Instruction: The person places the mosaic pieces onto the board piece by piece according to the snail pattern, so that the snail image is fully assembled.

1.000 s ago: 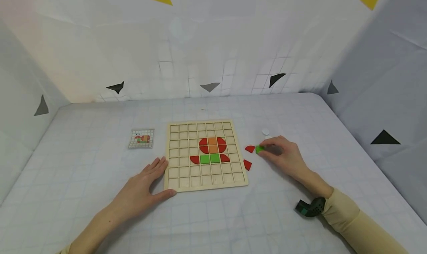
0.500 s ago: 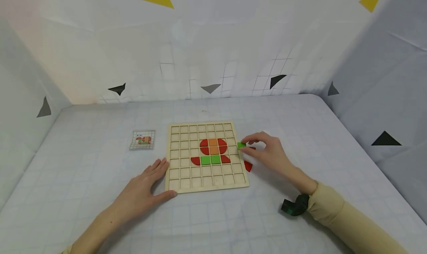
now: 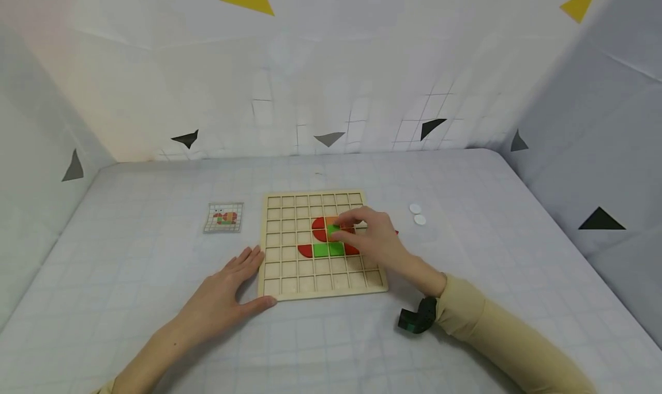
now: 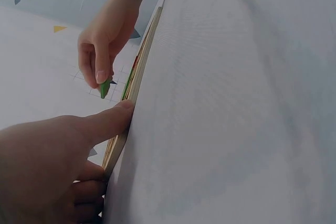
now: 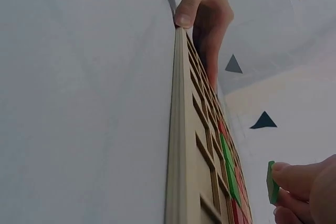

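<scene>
My right hand [image 3: 374, 236] pinches a green square tile [image 5: 273, 183] between thumb and fingers. Both wrist views show that tile raised above the wooden grid board [image 3: 289, 273]. In the head view it covers part of the orange tiles [image 3: 331, 220] in the board's middle. Left of these sit rounded red tiles [image 3: 318, 228]. Below lies a row with two green squares [image 3: 328, 249] and a red quarter piece [image 3: 306, 250] at its left end; my right hand partly hides the right end. My left hand [image 3: 222, 290] rests against the board's left edge, thumb at the near corner.
A small card [image 3: 223, 217] printed with a coloured tile picture lies left of the board. Two white discs [image 3: 417, 214] lie to the right. A bit of a red piece [image 3: 396, 232] peeks out behind my right hand. White cloth walls surround the table.
My right hand has carried the green square tile leftward from the table at the right to over the board's middle. The white discs have come into full view. My left hand has stayed put.
</scene>
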Demonstrator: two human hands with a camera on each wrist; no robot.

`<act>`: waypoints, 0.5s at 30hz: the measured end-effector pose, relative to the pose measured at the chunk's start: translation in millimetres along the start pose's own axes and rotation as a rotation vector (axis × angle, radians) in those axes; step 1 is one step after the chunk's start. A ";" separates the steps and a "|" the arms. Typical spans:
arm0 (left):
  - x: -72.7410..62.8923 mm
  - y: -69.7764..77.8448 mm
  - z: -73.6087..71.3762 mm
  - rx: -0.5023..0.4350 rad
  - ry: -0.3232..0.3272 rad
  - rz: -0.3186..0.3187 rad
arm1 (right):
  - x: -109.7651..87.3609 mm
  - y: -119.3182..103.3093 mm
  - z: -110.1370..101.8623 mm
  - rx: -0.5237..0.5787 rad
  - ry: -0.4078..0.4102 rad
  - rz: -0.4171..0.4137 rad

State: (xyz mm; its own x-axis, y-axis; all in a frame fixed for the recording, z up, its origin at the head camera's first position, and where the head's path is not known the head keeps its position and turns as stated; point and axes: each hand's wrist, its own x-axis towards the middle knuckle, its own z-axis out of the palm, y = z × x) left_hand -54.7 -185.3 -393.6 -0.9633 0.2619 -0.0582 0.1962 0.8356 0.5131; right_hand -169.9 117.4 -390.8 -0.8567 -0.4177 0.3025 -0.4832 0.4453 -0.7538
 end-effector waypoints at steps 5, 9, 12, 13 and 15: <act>0.0 0.0 0.3 0.002 -0.003 -0.001 | 7.5 -7.9 16.0 0.007 -0.021 0.018; -0.5 -1.4 0.3 0.004 0.001 0.006 | 12.9 -13.9 29.4 0.028 -0.034 0.016; -0.8 -1.3 -0.2 0.000 0.006 0.010 | 15.7 -17.4 38.5 0.024 -0.024 0.003; -0.8 -1.1 -0.6 -0.001 0.009 0.015 | 16.5 -18.2 41.3 0.022 -0.016 -0.002; -1.0 -0.5 -1.5 -0.005 0.010 0.016 | 16.8 -19.5 46.4 -0.004 0.003 -0.012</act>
State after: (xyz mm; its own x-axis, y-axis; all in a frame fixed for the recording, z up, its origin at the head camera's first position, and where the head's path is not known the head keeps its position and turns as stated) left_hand -54.1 -186.7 -392.5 -0.9619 0.2704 -0.0410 0.2109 0.8291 0.5178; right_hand -166.6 64.9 -398.1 -0.8516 -0.4204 0.3132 -0.4940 0.4433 -0.7480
